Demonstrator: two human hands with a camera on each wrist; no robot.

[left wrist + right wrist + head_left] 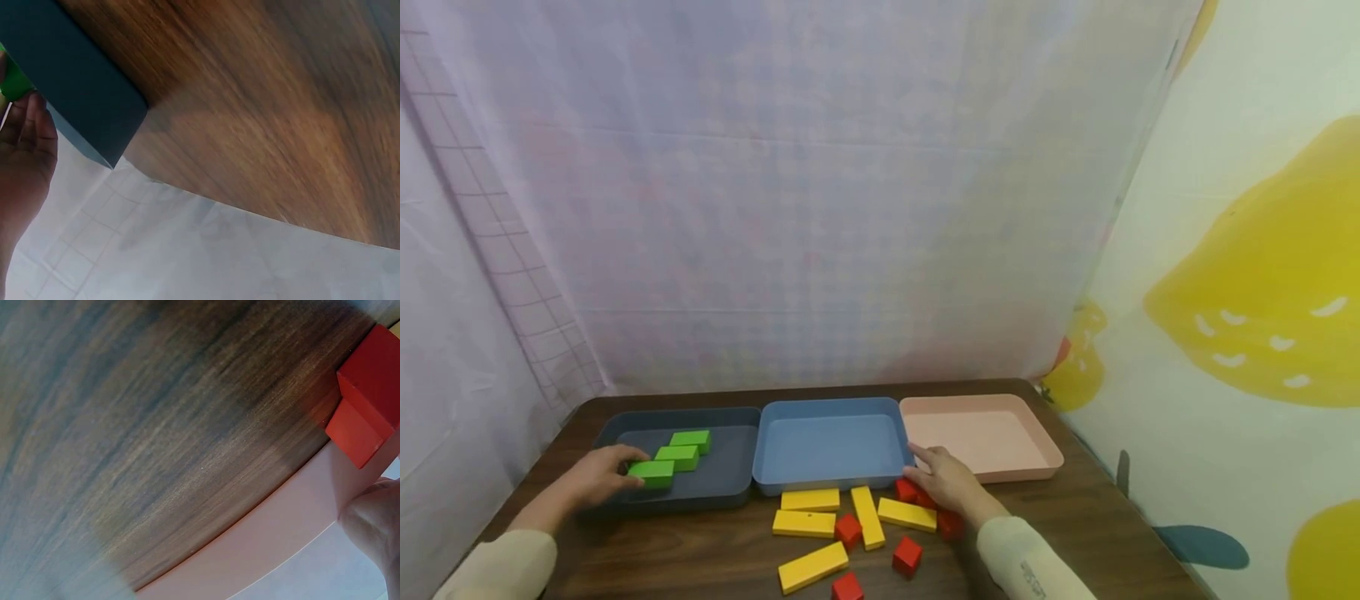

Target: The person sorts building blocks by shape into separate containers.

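Left hand gripping nearest green rectangular wooden block inside dark grey plastic tray; right hand over red wooden cubes.

Left: fingers curled round block end, block resting on tray floor; two more green blocks stepped just beyond it, touching. Right: fingers loosely bent, resting at front edges of blue plastic tray and pink plastic tray; grasp on a cube not clear, cannot tell. Yellow rectangular wooden blocks and further red cubes scattered left of and below right hand, on dark wooden table.
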